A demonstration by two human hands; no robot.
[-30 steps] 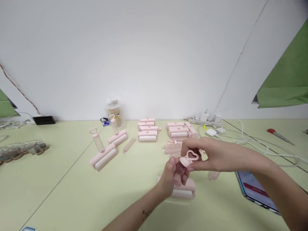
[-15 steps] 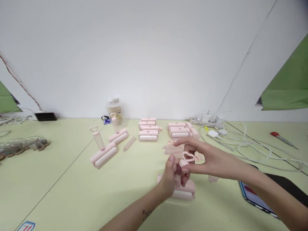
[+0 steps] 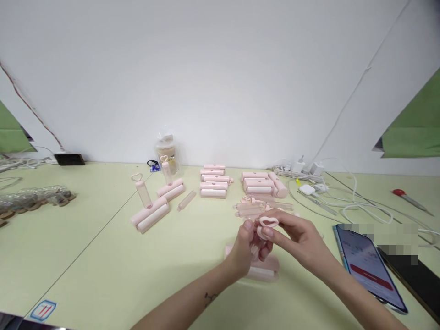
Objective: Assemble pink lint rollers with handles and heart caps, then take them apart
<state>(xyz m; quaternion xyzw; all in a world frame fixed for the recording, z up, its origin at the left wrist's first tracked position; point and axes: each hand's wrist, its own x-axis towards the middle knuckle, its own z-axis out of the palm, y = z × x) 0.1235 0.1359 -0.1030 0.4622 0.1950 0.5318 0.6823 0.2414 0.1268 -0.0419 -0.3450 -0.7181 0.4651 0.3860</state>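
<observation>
Nearest to us a blue-edged sticker point(image 3: 43, 310) lies at the table's point(image 3: 103, 275) front edge. Above a pink roll point(image 3: 266, 272) we see the left hand point(image 3: 244, 247) wrapped around a small bottle point(image 3: 256, 242), held just over the table's middle. The right hand point(image 3: 297, 240) pinches the heart-shaped cap point(image 3: 268, 222) on top of it, thumb and forefinger closed on the loop. To the right lies a phone point(image 3: 369, 266), its screen lit. Farther off we find loose tubes point(image 3: 249, 208), a pair of pink rolls point(image 3: 150, 215) with an upright tube point(image 3: 144, 193) beside it, and two stacks of rolls point(image 3: 213, 181) – then a wrapped jar point(image 3: 165, 153), white cables point(image 3: 347, 201) and a red-handled screwdriver point(image 3: 409, 199) near the wall.
</observation>
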